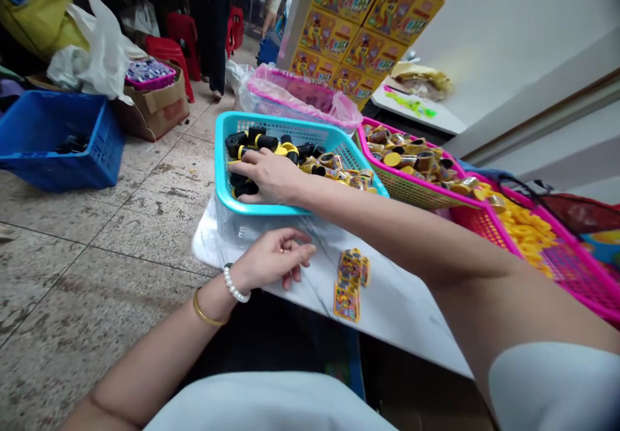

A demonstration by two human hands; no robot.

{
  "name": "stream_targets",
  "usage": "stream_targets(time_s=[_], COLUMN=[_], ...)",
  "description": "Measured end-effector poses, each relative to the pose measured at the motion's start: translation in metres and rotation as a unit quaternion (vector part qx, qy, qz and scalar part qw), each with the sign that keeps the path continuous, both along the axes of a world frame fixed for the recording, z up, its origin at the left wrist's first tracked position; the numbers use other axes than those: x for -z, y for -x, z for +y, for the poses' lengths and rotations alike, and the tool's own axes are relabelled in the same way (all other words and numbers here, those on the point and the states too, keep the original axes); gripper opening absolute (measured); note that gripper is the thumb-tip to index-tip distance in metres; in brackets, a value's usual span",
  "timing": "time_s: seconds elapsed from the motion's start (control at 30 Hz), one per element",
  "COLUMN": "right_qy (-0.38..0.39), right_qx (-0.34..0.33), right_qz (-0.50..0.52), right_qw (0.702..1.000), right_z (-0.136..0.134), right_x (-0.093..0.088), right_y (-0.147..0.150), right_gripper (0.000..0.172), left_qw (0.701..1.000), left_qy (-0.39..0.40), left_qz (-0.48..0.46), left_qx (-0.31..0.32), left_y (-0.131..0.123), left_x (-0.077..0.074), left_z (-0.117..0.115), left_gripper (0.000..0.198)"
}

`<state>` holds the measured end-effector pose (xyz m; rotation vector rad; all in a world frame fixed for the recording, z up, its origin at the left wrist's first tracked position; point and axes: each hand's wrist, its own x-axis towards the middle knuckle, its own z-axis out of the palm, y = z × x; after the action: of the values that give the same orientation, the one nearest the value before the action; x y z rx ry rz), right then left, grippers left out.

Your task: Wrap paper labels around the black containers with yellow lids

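Note:
My right hand [274, 176] reaches into a turquoise basket [281, 210], fingers spread over black cylinders with yellow bands [266, 141] and touching them. In the same basket, to the right, lie several yellow-and-brown wrapped cylinders [334, 166]. My left hand [276, 260], with a pearl bracelet and a gold bangle at the wrist, hovers over the white tabletop [402, 302] in front of the basket. Its fingers are loosely bent and apart, and nothing shows in them. A small pile of printed yellow stickers or cards [349, 282] rests on the tabletop to the right.
A pink-rimmed basket [397, 182] of wrapped cylinders stands on the right, beside another pink basket [571, 263] with yellow parts. Behind are a plastic-lined pink basket [300, 95] and stacked yellow boxes [358, 24]. A blue crate [58, 140] sits on the floor at left.

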<state>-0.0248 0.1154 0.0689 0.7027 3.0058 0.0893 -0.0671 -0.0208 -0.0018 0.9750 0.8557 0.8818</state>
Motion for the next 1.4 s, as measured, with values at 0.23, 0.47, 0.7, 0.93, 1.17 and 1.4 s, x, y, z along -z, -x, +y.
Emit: stream_targets(time_s=[0.23,0.47,0.7,0.93,1.17,1.4], right_qy=[0.011,0.026,0.175,0.151,0.202,0.012], right_qx=[-0.052,-0.074,-0.09,-0.039,0.042,0.087], right_qz=[-0.011,0.016,0.121,0.288,0.445,0.28], right_qw=[0.999,0.997,0.973,0.945,0.871,0.956], right_z=[0.006,0.012,0.017,0.018,-0.035,-0.115], right_x=[-0.006,-0.013,-0.002,-0.031,-0.059,0.027], right_y=[0.001,-0.009,-0.018,-0.03,-0.128,-0.166], right_gripper=[0.058,0.057,0.046,0.03,0.029,0.02], left_qw=[1.0,0.999,0.999,0.995,0.979,0.887], left_qy=[0.0,-0.003,-0.02,-0.042,-0.08,-0.287], left_qz=[-0.003,0.011,0.031,0.042,0.047,0.254], left_qx=[-0.017,-0.033,-0.031,-0.077,-0.184,-0.259], left_y=[0.003,0.002,0.001,-0.002,-0.007,-0.01], left_x=[-0.002,-0.004,-0.002,-0.001,0.012,0.015], left_z=[0.001,0.0,0.0,-0.002,-0.012,-0.022], left_gripper=[0.059,0.061,0.062,0.064,0.048,0.021])
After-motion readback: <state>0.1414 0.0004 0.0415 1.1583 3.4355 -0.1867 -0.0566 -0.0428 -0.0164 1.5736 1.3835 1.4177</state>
